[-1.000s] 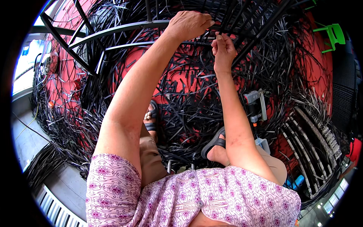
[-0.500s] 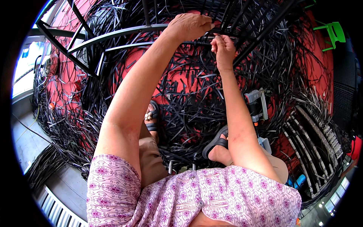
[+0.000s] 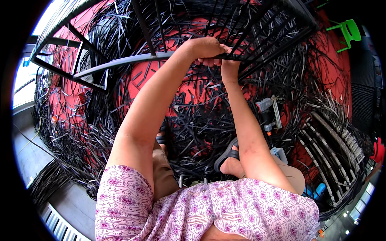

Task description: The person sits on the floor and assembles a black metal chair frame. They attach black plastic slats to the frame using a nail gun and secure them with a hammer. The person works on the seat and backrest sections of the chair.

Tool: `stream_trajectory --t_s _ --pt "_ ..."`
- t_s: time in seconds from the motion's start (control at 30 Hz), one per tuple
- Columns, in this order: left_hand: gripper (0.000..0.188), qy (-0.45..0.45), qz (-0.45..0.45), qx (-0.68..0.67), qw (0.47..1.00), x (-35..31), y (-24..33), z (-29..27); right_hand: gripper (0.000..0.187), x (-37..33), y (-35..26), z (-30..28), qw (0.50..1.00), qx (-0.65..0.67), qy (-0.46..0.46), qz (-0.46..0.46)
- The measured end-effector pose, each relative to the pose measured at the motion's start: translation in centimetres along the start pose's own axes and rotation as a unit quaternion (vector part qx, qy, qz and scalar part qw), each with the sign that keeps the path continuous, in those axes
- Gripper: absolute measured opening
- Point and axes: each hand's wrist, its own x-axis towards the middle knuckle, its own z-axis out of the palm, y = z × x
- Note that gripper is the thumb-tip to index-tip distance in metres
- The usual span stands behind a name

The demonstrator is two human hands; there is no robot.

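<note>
A dark metal furniture frame (image 3: 120, 62) with a curved rail and several thin bars stands in front of me. My left hand (image 3: 207, 48) reaches over this rail, and its fingers curl round to the near underside, closed on it. Just to the right, my right hand (image 3: 230, 70) is raised against the same rail from below. The rail and my left hand cover its fingers, so what it holds, if anything, does not show. Loose black flat strips (image 3: 193, 120) lie in tangles beneath both hands.
Strips cover much of the red floor (image 3: 146, 76). Right of my forearm lies a grey and black power tool (image 3: 265, 110). Farther right are a slatted rack (image 3: 329, 160) and a green plastic chair (image 3: 348, 35). A coil of black strips (image 3: 50, 180) sits at lower left.
Both hands have come down and nearer with the rail. My left hand now curls over it, and my right hand, earlier pinched below the rail in plain sight, has its fingers hidden.
</note>
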Motion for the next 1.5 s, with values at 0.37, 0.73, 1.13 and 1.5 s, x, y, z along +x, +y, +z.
stream_trajectory --t_s 0.37,0.73,1.13,1.5 --pt "0.027 0.109 0.268 0.271 0.918 5.9 -5.4 4.6 0.020 -1.6 1.7 -2.7 0.995 0.044 -0.067 0.067" --pt "0.030 0.280 0.191 -0.008 0.941 5.4 -4.0 8.9 0.010 -4.8 5.5 -5.7 0.959 -0.278 0.033 -0.038" --pt "0.014 0.457 0.322 0.156 0.814 -2.4 -2.4 11.9 0.035 -6.5 -7.4 -7.1 0.871 0.320 -0.143 0.343" --pt "0.008 0.373 0.402 0.325 0.771 -3.0 -3.2 13.2 0.015 -6.4 -4.0 -7.8 0.921 0.172 -0.118 0.328"
